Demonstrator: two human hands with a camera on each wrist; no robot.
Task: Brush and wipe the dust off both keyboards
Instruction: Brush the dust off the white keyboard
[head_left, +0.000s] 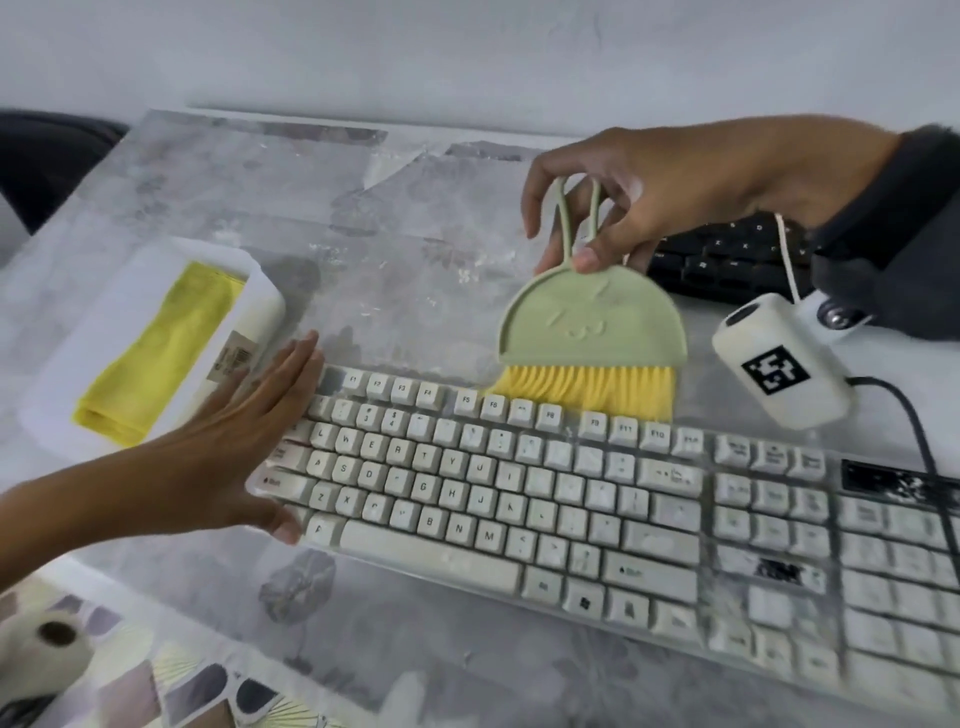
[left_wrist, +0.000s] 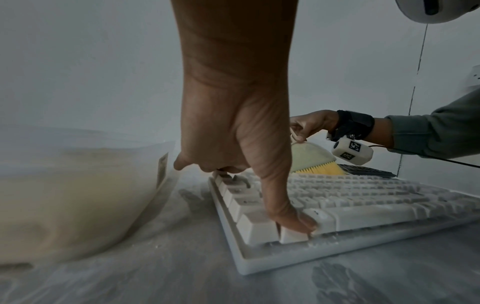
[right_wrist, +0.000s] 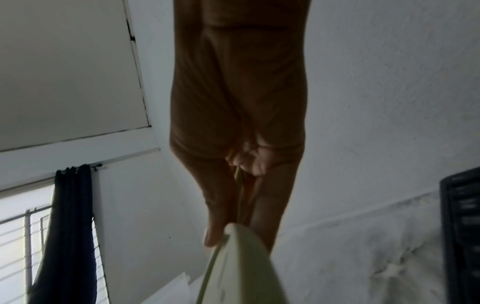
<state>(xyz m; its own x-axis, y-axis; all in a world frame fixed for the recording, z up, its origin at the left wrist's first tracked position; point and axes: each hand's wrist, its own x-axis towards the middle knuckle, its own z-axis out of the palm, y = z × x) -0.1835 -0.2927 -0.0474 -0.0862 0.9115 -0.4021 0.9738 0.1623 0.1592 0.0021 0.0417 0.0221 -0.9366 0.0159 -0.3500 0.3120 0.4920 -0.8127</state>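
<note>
A dusty white keyboard (head_left: 571, 499) lies across the table in front of me. My left hand (head_left: 249, 431) rests flat on its left end, fingers straight, thumb (left_wrist: 293, 218) pressing the near corner keys of the white keyboard (left_wrist: 363, 197). My right hand (head_left: 597, 208) grips the looped handle of a green brush (head_left: 592, 322); its yellow bristles (head_left: 587, 387) touch the function-key row. The green brush (left_wrist: 309, 158) shows behind the keyboard, and its body (right_wrist: 244, 267) hangs below my right hand (right_wrist: 233, 185). A black keyboard (head_left: 727, 260) lies behind, partly hidden by my right hand.
A white tray (head_left: 67, 364) holding a folded yellow cloth (head_left: 156, 348) stands left of the white keyboard. The wrist camera (head_left: 779, 364) hangs below my right wrist. A tape roll (head_left: 52, 649) sits at the near left corner. A wall runs behind the table.
</note>
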